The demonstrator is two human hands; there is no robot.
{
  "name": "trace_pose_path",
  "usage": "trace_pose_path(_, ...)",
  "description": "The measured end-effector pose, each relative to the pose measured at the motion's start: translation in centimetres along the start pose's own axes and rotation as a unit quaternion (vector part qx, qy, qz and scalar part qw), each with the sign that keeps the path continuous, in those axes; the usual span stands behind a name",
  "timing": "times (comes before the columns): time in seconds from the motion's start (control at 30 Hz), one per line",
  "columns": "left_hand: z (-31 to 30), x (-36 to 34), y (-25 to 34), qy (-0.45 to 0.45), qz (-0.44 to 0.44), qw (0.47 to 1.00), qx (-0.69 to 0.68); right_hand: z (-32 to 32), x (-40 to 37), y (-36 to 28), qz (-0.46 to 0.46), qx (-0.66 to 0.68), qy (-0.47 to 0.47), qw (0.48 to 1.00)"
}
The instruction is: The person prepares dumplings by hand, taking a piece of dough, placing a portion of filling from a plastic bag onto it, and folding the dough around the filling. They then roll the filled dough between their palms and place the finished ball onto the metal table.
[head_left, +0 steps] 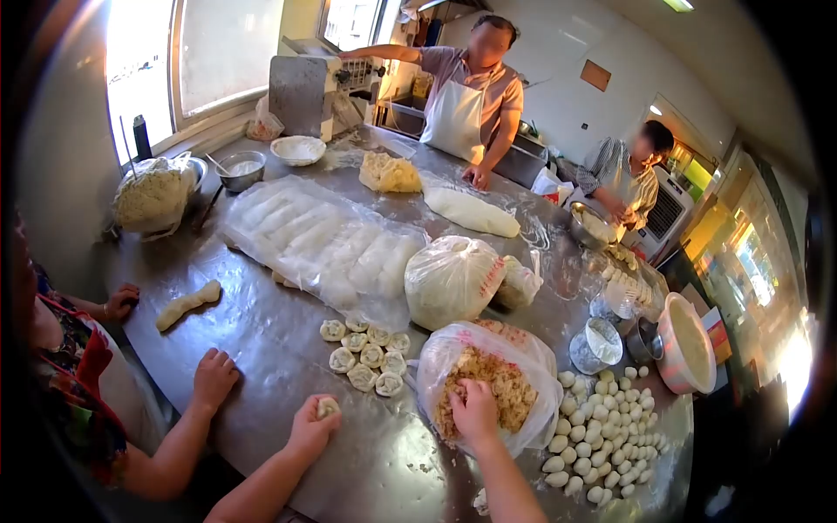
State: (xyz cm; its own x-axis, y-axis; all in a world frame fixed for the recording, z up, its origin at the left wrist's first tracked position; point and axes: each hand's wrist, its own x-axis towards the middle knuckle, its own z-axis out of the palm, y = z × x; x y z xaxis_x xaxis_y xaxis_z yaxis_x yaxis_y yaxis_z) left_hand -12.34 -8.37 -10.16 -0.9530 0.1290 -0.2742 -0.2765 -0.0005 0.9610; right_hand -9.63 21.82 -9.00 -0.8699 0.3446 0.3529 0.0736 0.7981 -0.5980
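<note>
My left hand (312,429) is closed around a small dough piece (327,407), held over the near side of the metal table. My right hand (477,413) reaches into a plastic bag (545,383) of crumbly brown filling (503,382). Its fingers are bent into the filling, and their tips are partly hidden. Behind my left hand lie several round, gathered dough pieces (372,356) in a tight cluster. To the right of the bag spreads a large group of small white dough balls (602,427).
Dough under plastic sheeting (327,235), a full white bag (453,279) and a long dough slab (471,212) occupy the middle. A pink tub (689,344) stands right. Beside me on the left, another person's hand (215,379) rests near a dough roll (187,305). Two people stand across the table.
</note>
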Motion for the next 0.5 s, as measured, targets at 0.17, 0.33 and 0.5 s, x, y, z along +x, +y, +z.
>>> trace_pose_path(0.17,4.8,-2.5,-0.8,-0.188,-0.142,0.962,-0.136,-2.5,0.6,-0.7,0.042,0.075,-0.015,0.996)
trace_pose_path(0.33,9.3,-3.4,0.0,-0.282,-0.236,0.918,-0.147,-4.0,0.9,-0.5,0.071,0.084,-0.003,0.994)
trace_pose_path(0.5,10.5,-3.8,0.5,-0.322,-0.256,0.901,-0.139,-2.2,0.1,1.8,0.012,0.029,0.016,0.999)
